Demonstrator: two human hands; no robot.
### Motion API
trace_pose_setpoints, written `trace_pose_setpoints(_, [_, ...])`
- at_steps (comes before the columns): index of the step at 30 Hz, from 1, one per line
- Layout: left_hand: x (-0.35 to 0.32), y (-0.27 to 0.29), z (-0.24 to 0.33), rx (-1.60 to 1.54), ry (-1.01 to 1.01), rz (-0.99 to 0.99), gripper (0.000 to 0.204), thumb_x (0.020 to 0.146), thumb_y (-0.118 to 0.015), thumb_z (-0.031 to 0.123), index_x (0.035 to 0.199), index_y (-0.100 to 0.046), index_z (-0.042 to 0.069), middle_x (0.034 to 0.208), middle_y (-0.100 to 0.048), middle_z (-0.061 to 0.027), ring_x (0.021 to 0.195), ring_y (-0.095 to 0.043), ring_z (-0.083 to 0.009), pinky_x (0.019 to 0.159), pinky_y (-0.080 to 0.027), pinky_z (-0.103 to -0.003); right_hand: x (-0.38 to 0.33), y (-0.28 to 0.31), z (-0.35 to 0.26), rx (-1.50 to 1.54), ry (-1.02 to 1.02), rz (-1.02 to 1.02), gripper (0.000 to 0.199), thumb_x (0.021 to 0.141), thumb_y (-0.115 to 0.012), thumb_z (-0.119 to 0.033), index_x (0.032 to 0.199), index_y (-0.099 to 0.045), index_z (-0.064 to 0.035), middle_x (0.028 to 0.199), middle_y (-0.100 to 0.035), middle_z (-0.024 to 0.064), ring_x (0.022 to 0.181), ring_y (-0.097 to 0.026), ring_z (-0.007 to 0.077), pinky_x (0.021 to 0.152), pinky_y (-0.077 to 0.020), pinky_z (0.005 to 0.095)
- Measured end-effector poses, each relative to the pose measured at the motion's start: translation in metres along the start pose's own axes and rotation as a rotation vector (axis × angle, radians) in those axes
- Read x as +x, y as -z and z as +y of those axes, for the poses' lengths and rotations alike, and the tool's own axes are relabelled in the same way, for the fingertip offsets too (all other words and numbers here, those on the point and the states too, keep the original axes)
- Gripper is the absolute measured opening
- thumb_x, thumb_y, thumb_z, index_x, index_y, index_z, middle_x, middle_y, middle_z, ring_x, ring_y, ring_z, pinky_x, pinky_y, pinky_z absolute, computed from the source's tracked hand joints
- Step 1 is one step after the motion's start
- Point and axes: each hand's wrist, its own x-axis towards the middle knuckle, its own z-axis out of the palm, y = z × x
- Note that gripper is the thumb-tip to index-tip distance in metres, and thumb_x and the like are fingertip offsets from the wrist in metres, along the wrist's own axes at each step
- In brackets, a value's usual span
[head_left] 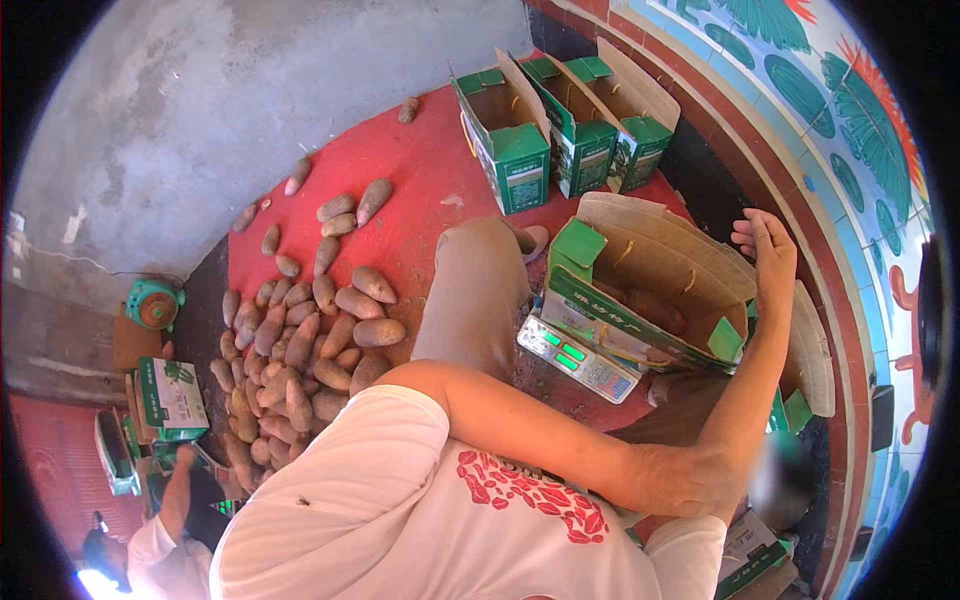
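Observation:
My right arm is raised on the right, and my right hand (pixel 765 240) hangs in the air beyond the open box, its fingers loosely bent and apart, holding nothing. My left arm crosses my body, and my left hand (pixel 680 480) lies against my right arm near the elbow, its fingers bent over the skin and partly blurred. In front of me a green and brown cardboard box (pixel 650 325) stands with its flaps up. A few brownish tubers (pixel 655 308) show inside it. Against its near side is a digital scale (pixel 577 360) with lit green displays.
A large heap of sweet potatoes (pixel 290 370) covers the red floor mat (pixel 430 160) to the left. Several open cardboard boxes (pixel 520 165) stand at the back by the wall. At lower left, a co-worker (pixel 165 540) reaches toward boxes near a green fan (pixel 155 303).

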Motion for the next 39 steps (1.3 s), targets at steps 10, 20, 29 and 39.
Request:
trace_pose_setpoints(10, [-0.002, -0.005, 0.008, -0.075, 0.068, 0.029, 0.012, 0.067, -0.057, 0.019, 0.062, -0.050, 0.010, 0.067, -0.048, -0.0035, 0.065, -0.050, -0.0191, 0.068, -0.036, -0.031, 0.001, -0.003, 0.005, -0.048, 0.019, -0.012, 0.025, 0.096, -0.054, -0.025, 0.106, -0.065, -0.0059, 0.090, -0.067, 0.0034, 0.079, -0.062, 0.0097, 0.071, -0.0463, 0.0231])
trace_pose_setpoints(20, [-0.016, -0.001, -0.003, -0.282, 0.053, 0.062, 0.011, 0.068, -0.055, 0.016, 0.063, -0.050, 0.008, 0.072, -0.049, -0.0068, 0.072, -0.052, -0.0227, 0.081, -0.041, -0.036, 0.003, -0.010, -0.001, -0.087, 0.033, -0.028, 0.023, 0.096, -0.052, -0.020, 0.106, -0.064, -0.0032, 0.088, -0.067, 0.0049, 0.076, -0.062, 0.0107, 0.069, -0.0468, 0.0243])
trace_pose_setpoints(29, [-0.011, 0.003, -0.018, -0.065, 0.027, 0.043, 0.029, 0.079, -0.054, 0.023, 0.104, -0.060, 0.009, 0.117, -0.056, -0.0108, 0.119, -0.046, -0.0271, 0.105, -0.029, -0.054, 0.003, -0.009, 0.004, -0.131, 0.022, -0.047, 0.023, 0.096, -0.053, -0.023, 0.105, -0.065, -0.0056, 0.088, -0.067, 0.0031, 0.077, -0.061, 0.0099, 0.070, -0.0462, 0.0235])
trace_pose_setpoints(39, [-0.007, 0.032, -0.062, 0.117, 0.229, -0.163, 0.054, 0.073, -0.067, 0.044, 0.122, -0.056, 0.025, 0.136, -0.044, -0.0066, 0.135, -0.028, -0.0312, 0.107, -0.022, -0.061, 0.002, -0.021, 0.004, -0.209, 0.075, -0.077, 0.022, 0.095, -0.054, -0.016, 0.105, -0.063, 0.0002, 0.085, -0.066, 0.0071, 0.074, -0.062, 0.0124, 0.069, -0.0482, 0.0255])
